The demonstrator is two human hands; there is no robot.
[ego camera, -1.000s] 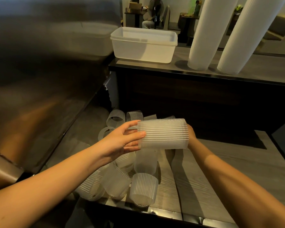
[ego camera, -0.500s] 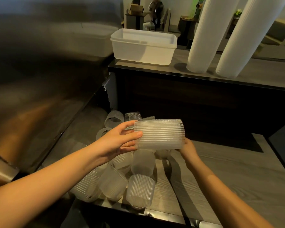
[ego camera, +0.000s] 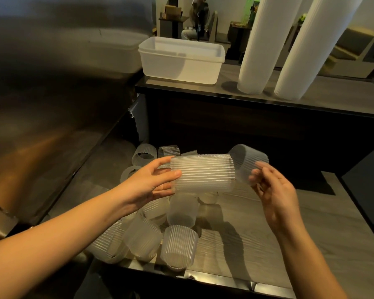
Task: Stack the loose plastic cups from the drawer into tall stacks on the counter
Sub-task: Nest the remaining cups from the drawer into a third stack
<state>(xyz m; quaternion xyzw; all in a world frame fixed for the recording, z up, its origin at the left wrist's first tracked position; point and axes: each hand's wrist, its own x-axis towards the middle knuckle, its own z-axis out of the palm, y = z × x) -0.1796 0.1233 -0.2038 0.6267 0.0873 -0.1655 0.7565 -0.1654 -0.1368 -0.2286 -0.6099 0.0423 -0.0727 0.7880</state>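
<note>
Left hand (ego camera: 151,183) grips short sideways stack of ribbed translucent plastic cups (ego camera: 203,174) over grey wood-grain drawer (ego camera: 311,234). Right hand (ego camera: 275,193) pinches single ribbed clear cup (ego camera: 247,161) at stack's right end; touching or not, too blurred to tell. Loose cups (ego camera: 179,247) beneath.

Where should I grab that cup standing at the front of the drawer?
Probably around its ribbed side wall, near the top, reaching from above: the front cup stands on end, other cups crowd its left, and its right side is free.
</note>
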